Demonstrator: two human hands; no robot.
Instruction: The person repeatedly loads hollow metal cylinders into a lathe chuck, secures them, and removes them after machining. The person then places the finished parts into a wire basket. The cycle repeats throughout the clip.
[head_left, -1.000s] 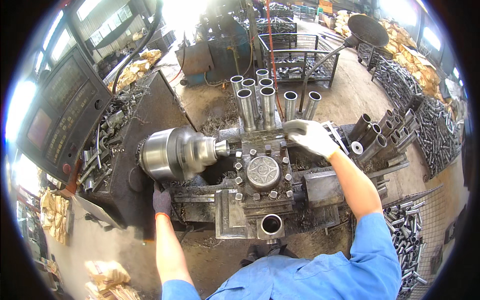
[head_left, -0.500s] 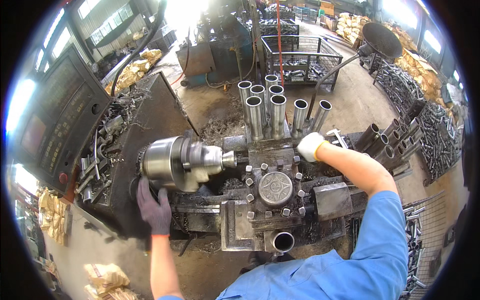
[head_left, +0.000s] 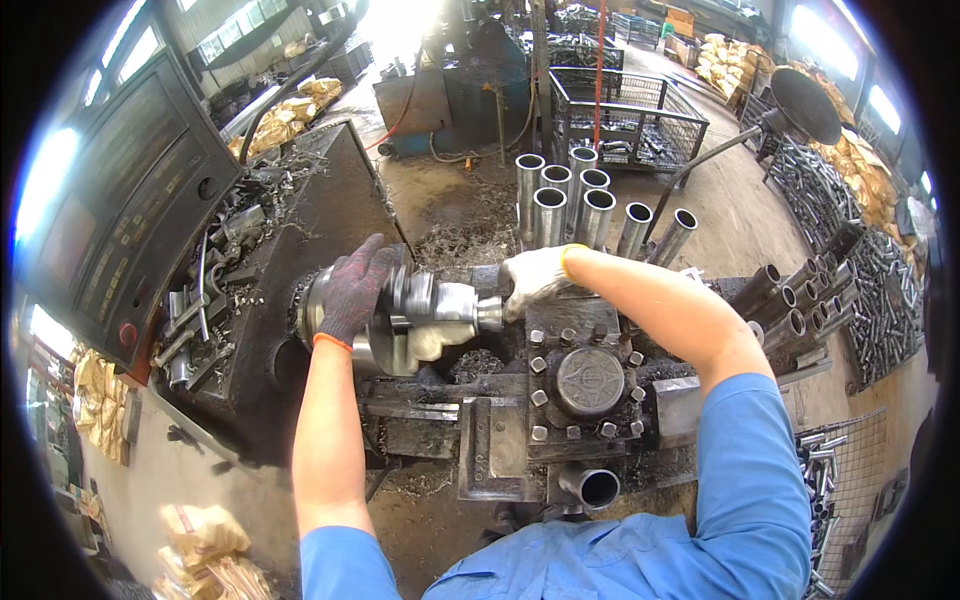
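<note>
My left hand, in a dark glove with an orange cuff, lies over the top of the round steel lathe chuck, fingers stretched out. A short bright metal workpiece sticks out of the chuck's right side. Beside its end is my right hand, in a white glove with a yellow cuff. Its fingers curl downward; what they hold, if anything, is hidden. Just below and to the right stands the square tool post, ringed by several square-headed bolts. Several upright steel tubes stand behind my right hand.
Darker tubes lean in a group at the right. A control panel rises at the left, near a chip-littered metal top. One tube lies below the tool post. Wire baskets stand beyond.
My left hand has moved up from the chuck's lower edge onto its top. My right hand has gone left from behind the tool post to the workpiece's end. The view has shifted.
</note>
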